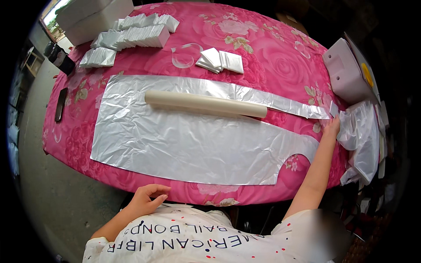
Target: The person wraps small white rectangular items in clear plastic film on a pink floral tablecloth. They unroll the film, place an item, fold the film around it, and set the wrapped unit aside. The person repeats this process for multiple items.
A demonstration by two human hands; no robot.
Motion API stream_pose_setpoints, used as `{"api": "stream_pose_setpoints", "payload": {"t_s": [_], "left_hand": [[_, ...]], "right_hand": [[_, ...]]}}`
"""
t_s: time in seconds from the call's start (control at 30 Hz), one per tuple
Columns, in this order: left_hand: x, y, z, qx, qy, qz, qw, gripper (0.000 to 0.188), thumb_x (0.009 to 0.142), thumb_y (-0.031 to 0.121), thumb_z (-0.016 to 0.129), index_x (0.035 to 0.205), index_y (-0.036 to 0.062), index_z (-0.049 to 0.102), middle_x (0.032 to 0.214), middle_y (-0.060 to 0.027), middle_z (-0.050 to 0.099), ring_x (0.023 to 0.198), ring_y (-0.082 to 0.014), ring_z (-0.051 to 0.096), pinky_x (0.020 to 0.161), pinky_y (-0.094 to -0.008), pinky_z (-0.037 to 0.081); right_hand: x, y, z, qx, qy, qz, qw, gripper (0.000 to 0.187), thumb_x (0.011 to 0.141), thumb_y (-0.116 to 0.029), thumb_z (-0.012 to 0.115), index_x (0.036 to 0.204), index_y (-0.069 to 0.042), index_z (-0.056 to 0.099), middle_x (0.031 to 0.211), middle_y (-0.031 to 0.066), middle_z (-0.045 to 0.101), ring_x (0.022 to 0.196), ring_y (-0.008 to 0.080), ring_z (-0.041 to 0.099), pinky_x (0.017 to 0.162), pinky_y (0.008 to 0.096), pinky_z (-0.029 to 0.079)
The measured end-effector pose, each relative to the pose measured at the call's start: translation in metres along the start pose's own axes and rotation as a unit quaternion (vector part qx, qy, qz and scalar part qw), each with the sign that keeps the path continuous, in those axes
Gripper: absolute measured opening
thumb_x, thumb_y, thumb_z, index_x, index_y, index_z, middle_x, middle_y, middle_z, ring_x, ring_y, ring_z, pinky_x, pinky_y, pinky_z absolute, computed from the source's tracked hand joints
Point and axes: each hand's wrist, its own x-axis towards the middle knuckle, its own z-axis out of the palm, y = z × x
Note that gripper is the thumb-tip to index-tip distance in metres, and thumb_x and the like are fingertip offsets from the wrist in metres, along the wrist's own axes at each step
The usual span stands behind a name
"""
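A thin silvery-white plastic sheet (pixel 201 149) lies spread across the table, creased, with a rounded cut-out near its right end. A long narrow strip of the same film (pixel 280 104) runs along its far side to the right. On top rests a pale beige tube (pixel 206 103), lying lengthwise. My right hand (pixel 332 126) reaches to the far end of that strip, its fingers closed around a small pale flat piece (pixel 334 109); the fingertips are partly hidden. Over the near table edge hovers my left hand (pixel 151 196), thumb and fingers apart, holding nothing.
A pink floral cloth (pixel 280 57) covers the table. Several rows of folded silvery packets (pixel 142 36) stand far left beside a white box (pixel 94 19); a few more packets (pixel 219 60) lie farther right. Clear plastic bags (pixel 362 136), a white container (pixel 346 70), a phone (pixel 61 104) and a dark bottle (pixel 59 57) sit around the edges.
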Motion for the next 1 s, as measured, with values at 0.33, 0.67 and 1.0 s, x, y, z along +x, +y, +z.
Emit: {"api": "stream_pose_setpoints", "payload": {"t_s": [0.33, 0.67, 1.0], "left_hand": [[0.036, 0.031, -0.002, 0.148, -0.033, 0.164, 0.975, 0.027, 0.081, 0.007, 0.063, 0.107, 0.0010, 0.061, 0.100, -0.0131, 0.064, 0.086, -0.0197, 0.063, 0.075, -0.0283, 0.050], [0.074, 0.053, 0.019, 0.302, -0.076, 0.300, 0.902, 0.044, 0.079, 0.014, 0.063, 0.121, 0.0050, 0.051, 0.125, -0.0133, 0.052, 0.110, -0.0305, 0.052, 0.092, -0.0381, 0.042], [0.128, 0.059, 0.101, 0.436, -0.004, 0.406, 0.804, 0.062, 0.077, 0.041, 0.060, 0.127, 0.0061, 0.047, 0.145, -0.0277, 0.013, 0.133, -0.0478, 0.011, 0.107, -0.0497, 0.021]], "right_hand": [[-0.348, 0.063, 0.044, -0.386, -0.517, -0.568, 0.511, 0.052, 0.075, -0.019, 0.068, 0.122, -0.005, 0.051, 0.116, 0.0156, 0.055, 0.118, 0.0314, 0.045, 0.102, 0.0405, 0.032], [-0.415, 0.028, -0.058, -0.593, -0.561, -0.293, 0.498, 0.059, 0.079, -0.024, 0.065, 0.125, 0.007, 0.044, 0.096, 0.0170, 0.053, 0.089, 0.0315, 0.053, 0.080, 0.0412, 0.045], [-0.346, 0.054, -0.102, -0.482, -0.526, -0.434, 0.549, 0.052, 0.085, -0.024, 0.054, 0.126, 0.007, 0.044, 0.138, 0.0222, 0.036, 0.126, 0.0364, 0.035, 0.105, 0.0416, 0.028]]}}
